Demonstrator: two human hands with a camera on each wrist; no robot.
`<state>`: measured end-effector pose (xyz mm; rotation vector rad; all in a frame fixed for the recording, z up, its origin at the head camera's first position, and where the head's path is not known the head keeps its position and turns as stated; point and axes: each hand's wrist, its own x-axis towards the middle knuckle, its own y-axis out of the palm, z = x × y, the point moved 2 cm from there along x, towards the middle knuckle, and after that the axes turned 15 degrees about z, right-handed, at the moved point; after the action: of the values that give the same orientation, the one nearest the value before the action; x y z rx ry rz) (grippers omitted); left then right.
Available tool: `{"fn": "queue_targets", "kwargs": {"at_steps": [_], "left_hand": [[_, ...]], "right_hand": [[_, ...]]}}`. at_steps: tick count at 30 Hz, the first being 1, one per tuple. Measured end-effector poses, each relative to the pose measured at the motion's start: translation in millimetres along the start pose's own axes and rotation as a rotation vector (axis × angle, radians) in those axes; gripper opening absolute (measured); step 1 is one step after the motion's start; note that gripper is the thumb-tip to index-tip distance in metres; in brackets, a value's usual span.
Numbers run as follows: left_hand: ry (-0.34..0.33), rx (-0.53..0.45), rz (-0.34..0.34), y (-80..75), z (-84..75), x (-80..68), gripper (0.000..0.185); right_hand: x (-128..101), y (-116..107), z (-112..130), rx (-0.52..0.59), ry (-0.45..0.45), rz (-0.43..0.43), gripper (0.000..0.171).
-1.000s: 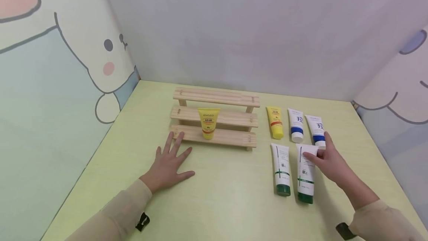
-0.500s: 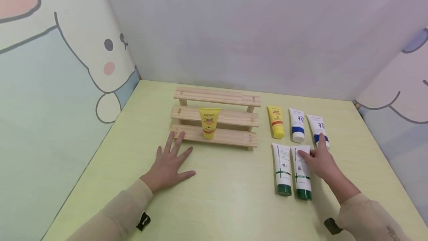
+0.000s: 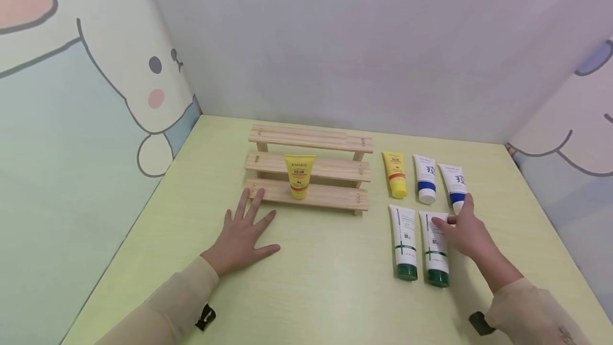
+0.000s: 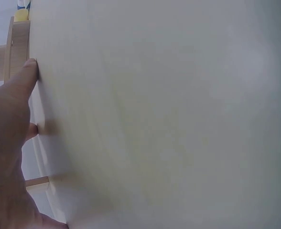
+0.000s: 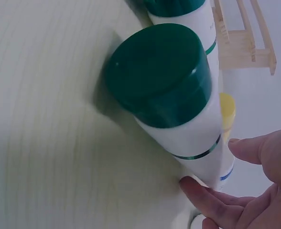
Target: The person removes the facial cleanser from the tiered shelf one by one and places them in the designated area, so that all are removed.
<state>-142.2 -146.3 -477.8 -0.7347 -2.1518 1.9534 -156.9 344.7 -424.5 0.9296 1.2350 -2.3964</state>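
At the right, my right hand [image 3: 471, 232] pinches the upper, flat end of a white squeeze tube with a green cap [image 3: 435, 249], thumb on one side and fingers on the other. The tube lies on the table, cap towards me; its cap [image 5: 159, 74] looms large in the right wrist view. A similar green-capped tube [image 3: 405, 241] lies just left of it. My left hand [image 3: 239, 241] is spread flat on the table, fingertips at the front left corner of a three-step wooden rack [image 3: 306, 194]. On the rack's lowest step stands a yellow tube [image 3: 299, 176], cap down.
Behind the green-capped tubes lie another yellow tube [image 3: 395, 174] and two white tubes with blue bands, one in the middle [image 3: 425, 177] and one at the right [image 3: 453, 182]. A back wall [image 3: 345, 57] and side walls with cartoon drawings bound the table.
My right hand has brought the green-capped tube leftwards and down beside its twin, then shifted it slightly back to the right. The left hand stays in place.
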Motion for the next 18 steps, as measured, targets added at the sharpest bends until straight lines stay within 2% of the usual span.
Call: {"fn": "queue_targets", "kwargs": {"at_steps": [4,9,14,18], "left_hand": [[0.000,0.002,-0.001,-0.7,-0.2,-0.3,0.078],[0.002,-0.001,-0.006,-0.5,-0.3,0.1,0.078],[0.011,0.002,-0.027,-1.3,-1.3,-0.2,0.077],[0.010,0.001,-0.025,-2.3,-2.2,-0.8,0.077]], "right_hand": [[-6,-5,-1,-0.041,-0.008,-0.020,0.120],[-20,-18,8,-0.040,-0.103,-0.116,0.115],[-37,-32,28,0.056,-0.320,-0.294,0.104],[-47,-37,42,0.195,-0.566,-0.437,0.097]]}}
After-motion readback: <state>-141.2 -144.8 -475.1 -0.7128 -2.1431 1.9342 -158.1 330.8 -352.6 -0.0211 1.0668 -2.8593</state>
